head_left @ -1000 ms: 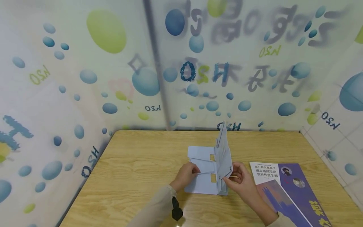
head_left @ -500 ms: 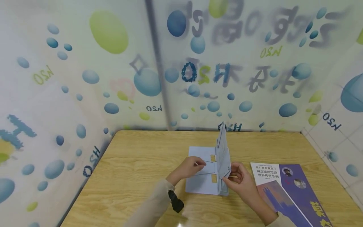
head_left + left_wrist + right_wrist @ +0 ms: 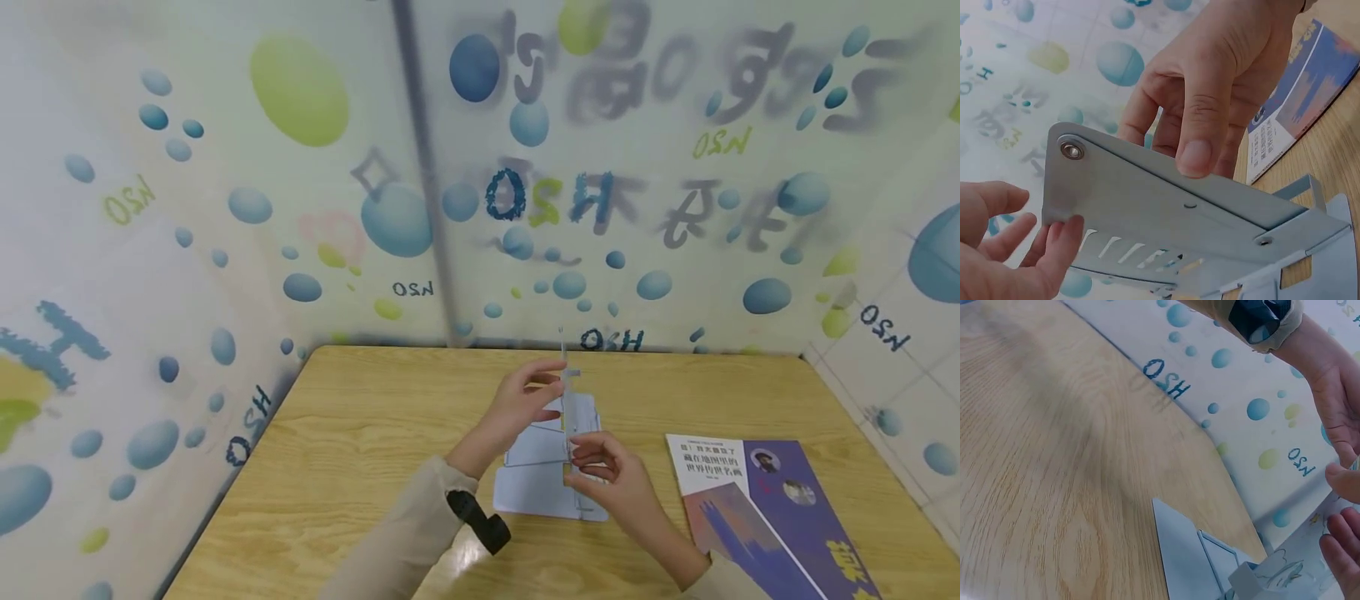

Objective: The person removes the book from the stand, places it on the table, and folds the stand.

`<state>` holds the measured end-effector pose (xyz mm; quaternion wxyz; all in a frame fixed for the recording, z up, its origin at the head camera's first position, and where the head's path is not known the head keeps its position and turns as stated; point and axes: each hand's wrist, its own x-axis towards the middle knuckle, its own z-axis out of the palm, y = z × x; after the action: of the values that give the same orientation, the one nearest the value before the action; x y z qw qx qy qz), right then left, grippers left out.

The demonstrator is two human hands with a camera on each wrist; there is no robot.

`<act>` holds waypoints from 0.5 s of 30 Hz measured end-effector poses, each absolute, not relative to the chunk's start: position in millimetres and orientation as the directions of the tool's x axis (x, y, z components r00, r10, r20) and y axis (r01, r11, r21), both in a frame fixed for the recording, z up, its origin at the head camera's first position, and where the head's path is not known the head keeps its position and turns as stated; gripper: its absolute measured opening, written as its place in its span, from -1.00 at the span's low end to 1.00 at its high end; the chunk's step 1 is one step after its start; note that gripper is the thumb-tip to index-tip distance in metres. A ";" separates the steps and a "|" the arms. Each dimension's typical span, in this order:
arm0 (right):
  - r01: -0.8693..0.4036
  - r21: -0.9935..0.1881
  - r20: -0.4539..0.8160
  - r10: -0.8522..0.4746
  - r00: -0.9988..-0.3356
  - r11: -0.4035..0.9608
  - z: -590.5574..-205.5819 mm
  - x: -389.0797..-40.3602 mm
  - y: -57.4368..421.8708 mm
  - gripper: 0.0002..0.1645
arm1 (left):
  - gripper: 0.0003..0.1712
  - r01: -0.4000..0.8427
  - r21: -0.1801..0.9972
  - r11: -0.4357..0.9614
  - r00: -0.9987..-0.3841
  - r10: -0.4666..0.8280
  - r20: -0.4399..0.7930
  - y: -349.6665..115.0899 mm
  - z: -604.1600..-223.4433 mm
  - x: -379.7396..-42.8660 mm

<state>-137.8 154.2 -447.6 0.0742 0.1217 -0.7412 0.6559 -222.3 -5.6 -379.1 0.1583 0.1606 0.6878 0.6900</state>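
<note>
A light blue metal book stand (image 3: pixel 536 492) stands on the table with its base flat and its back panel (image 3: pixel 1141 194) raised almost upright, seen nearly edge-on in the head view. My right hand (image 3: pixel 618 479) pinches the near edge of that panel, thumb on one face and fingers behind it. At the panel's left side is my left hand (image 3: pixel 517 408), its fingers loosely bent and the fingertips touching the panel near a rivet corner in the left wrist view. Slots and a small bracket (image 3: pixel 1307 194) show on the stand.
A purple and white book (image 3: pixel 795 500) with a picture cover lies on the table (image 3: pixel 375 433) to the right of my right hand. Walls (image 3: pixel 360 208) printed with bubbles close in the table at the back and on both sides.
My left hand has lifted from the base up to the panel's left side. The panel has swung leftward to nearly upright, with my right hand still holding its edge and moving left along with it.
</note>
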 end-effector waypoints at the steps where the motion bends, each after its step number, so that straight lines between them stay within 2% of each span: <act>1: -0.274 -0.956 0.264 -0.095 -0.960 0.107 -448.5 -138.9 151.8 -0.53 | -0.58 -0.017 1.000 -0.006 -0.910 0.414 -0.013 -8.0 -380.3 -222.7; 8: -0.281 -0.950 0.262 -0.141 -0.955 0.137 -454.2 -146.0 129.6 -0.56 | -0.63 -0.106 0.994 0.019 -0.968 0.228 -0.108 -34.5 -391.7 -224.6; 15: -0.240 -0.949 0.205 -0.177 -0.963 0.203 -459.8 -156.8 99.0 -0.56 | -0.56 -0.181 0.983 0.019 -0.975 0.131 -0.182 -68.3 -402.1 -223.3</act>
<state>-156.8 99.0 -459.8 0.0252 0.1345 -0.7753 0.6166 -223.3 -68.3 -402.1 0.1113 -0.0177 0.7051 0.7001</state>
